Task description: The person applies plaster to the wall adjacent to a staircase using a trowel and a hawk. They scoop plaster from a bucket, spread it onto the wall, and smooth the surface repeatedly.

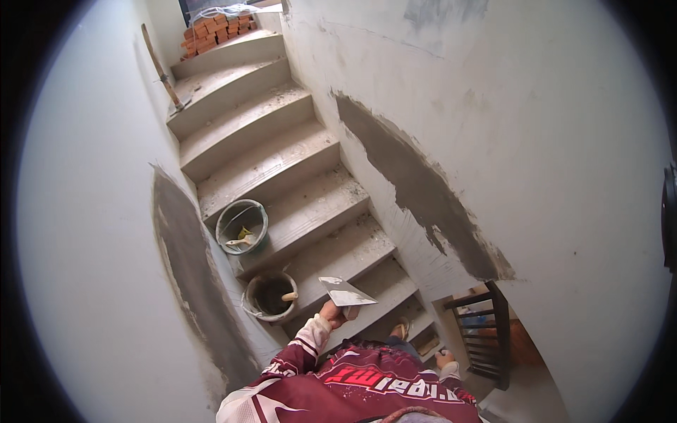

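Note:
My left hand [330,314] is closed round the handle of a flat metal plastering trowel [345,292], its plate streaked with pale residue. Close by on a stair tread stands a dark bucket [266,296] with a wooden handle sticking out over its rim. One step higher, a green bucket [230,227] holds a brush [240,241] and something yellow. Low on the right, near the railing, my right hand [445,358] is small in view with its fingers curled; a small dark thing shows at them, too small to name.
Concrete stairs [271,161] rise ahead, specked with debris. Grey mortar patches run along the left wall [187,243] and the right wall [423,187]. Higher up, a long-handled tool [162,74] leans by a brick stack [215,32]. A dark railing [483,331] stands at lower right.

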Available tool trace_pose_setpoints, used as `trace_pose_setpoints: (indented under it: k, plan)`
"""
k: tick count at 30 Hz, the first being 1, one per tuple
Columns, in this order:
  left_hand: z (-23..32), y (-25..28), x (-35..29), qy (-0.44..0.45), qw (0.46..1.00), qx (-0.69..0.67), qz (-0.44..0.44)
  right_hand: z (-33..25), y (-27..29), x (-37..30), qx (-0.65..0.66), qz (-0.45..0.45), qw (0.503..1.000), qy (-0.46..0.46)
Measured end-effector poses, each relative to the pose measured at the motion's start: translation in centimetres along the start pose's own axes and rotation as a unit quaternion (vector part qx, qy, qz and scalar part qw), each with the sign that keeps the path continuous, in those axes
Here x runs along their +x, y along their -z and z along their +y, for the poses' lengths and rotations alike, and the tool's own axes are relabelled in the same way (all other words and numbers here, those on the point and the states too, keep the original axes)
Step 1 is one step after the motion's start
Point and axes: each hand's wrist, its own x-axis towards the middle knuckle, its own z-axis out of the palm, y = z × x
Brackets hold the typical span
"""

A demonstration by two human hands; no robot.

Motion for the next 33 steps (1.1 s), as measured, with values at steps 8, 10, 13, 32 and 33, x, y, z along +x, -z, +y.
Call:
trace_pose_setpoints:
  k: [8, 10, 13, 32, 33]
  plan:
    - [-2.6, -1.1, 3.1, -0.048, 0.998, 0.031, 0.033, -2.5, 0.9, -1.9, 0.043, -0.015, 0.997, 0.067]
    - [-2.5, -2.6, 3.4, -0.051, 0.995, 0.056, 0.068, -1.9, 1.2, -2.9, 0.021, -0.028, 0.998, 0.043]
    - [-1.8, -4.1, 4.7, -0.084, 0.99, 0.077, 0.078, 0.1, 1.4, -2.8, -0.067, -0.053, 0.996, 0.011]
    - [7.0, -11.7, 8.0, -0.196, 0.977, -0.045, 0.064, -2.9, 8.1, 12.5, 0.063, -0.021, 0.994, 0.088]
    - [7.5, -11.2, 8.4, -0.208, 0.976, -0.055, 0.041, -3.0, 8.3, 12.7, 0.051, -0.026, 0.995, 0.086]
